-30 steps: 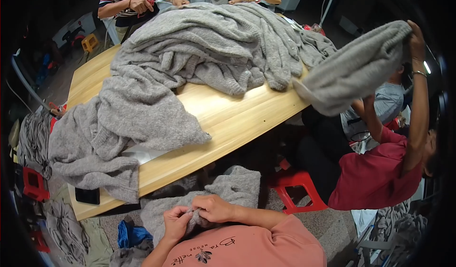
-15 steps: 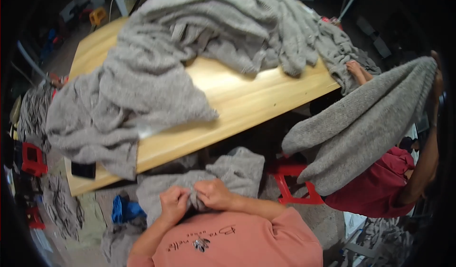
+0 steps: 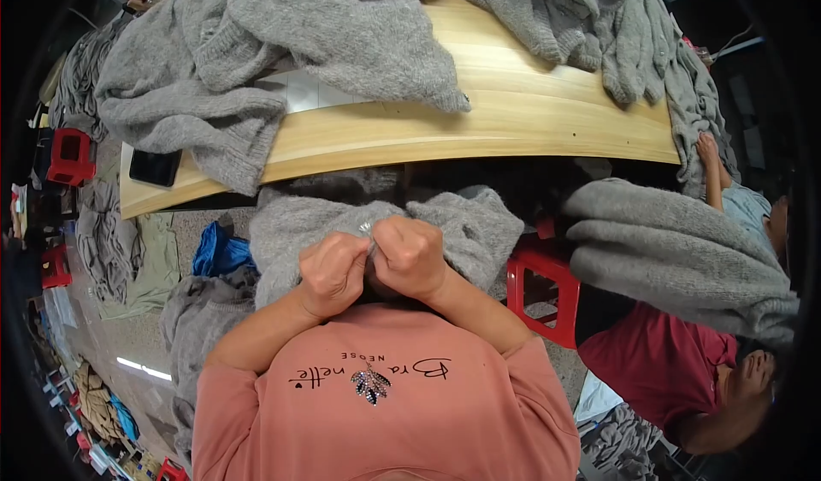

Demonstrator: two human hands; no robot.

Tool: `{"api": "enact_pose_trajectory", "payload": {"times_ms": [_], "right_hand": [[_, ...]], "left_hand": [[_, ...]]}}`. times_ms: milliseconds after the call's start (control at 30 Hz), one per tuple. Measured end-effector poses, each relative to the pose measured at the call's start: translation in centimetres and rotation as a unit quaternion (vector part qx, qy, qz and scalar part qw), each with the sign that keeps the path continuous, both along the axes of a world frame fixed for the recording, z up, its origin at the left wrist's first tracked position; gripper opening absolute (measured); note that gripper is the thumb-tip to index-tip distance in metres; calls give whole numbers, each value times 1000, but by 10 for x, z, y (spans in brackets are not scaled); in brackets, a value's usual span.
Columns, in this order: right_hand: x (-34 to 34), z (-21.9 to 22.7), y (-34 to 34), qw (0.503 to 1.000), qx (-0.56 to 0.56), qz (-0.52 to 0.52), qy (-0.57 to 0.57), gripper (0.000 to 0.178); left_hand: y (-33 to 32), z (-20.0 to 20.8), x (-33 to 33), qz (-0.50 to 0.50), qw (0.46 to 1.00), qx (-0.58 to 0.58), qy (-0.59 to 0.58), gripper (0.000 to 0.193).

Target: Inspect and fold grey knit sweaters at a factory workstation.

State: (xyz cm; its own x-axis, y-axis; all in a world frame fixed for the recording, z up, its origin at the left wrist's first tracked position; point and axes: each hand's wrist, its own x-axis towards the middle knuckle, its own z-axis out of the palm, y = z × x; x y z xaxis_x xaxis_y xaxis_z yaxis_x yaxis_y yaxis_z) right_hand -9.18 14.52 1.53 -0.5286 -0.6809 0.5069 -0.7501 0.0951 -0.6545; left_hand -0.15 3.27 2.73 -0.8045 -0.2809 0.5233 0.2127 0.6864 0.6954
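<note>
A: Nearest to you, what do your hands hold?

B: Your left hand (image 3: pixel 332 269) and right hand (image 3: pixel 412 257) are both closed into fists, knuckles almost touching, each pinching the near edge of the grey knitted garment (image 3: pixel 466 224) on your lap. A small pale bit (image 3: pixel 366 227) shows between the fingertips; what it is cannot be told.

A: Which way does the garment lie from the hands?

B: It spreads away from you, forward and to both sides, its long axis running left to right under the near edge of the surface (image 3: pixel 513 118). The pinched spot sits midway between the fists, so neither hand is nearer.

A: What lies about it?

B: To your left on the floor are a blue cloth (image 3: pixel 218 250) and more grey knits (image 3: pixel 192 318). To your right stands a red stool (image 3: pixel 539 289), and beyond it a person in a dark red shirt (image 3: pixel 658 365) holds another grey knit (image 3: pixel 676 254).

A: And farther out?

B: On the surface a heap of grey sweaters (image 3: pixel 299 45) covers most of the top; a dark phone (image 3: pixel 155 167) lies at its near left corner. Nothing stands between your hands and the pinched edge.
</note>
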Motion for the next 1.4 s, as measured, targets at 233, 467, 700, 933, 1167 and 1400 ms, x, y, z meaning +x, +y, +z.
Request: {"api": "enact_pose_trajectory", "payload": {"times_ms": [233, 467, 700, 933, 1167, 1400], "right_hand": [[5, 8, 29, 988, -20, 150, -42, 14], [2, 26, 35, 879, 68, 414, -227, 15], [-13, 39, 59, 923, 113, 270, -249, 25], [-20, 9, 36, 901, 190, 302, -246, 25], [-1, -10, -3, 860, 237, 381, -243, 23], [9, -85, -21, 783, 359, 378, -338, 13]], "left_hand": [[-15, 8, 28, -184, 977, 88, -69, 16], [-9, -55, -23, -127, 952, 36, -275, 32], [-50, -23, 24, 42, 932, 108, -344, 28], [-189, 191, 398, 644, 649, 255, 315, 39], [6, 332, 506, 934, 291, -177, 111, 38], [109, 369, 548, 859, -142, -383, -307, 32]]}}
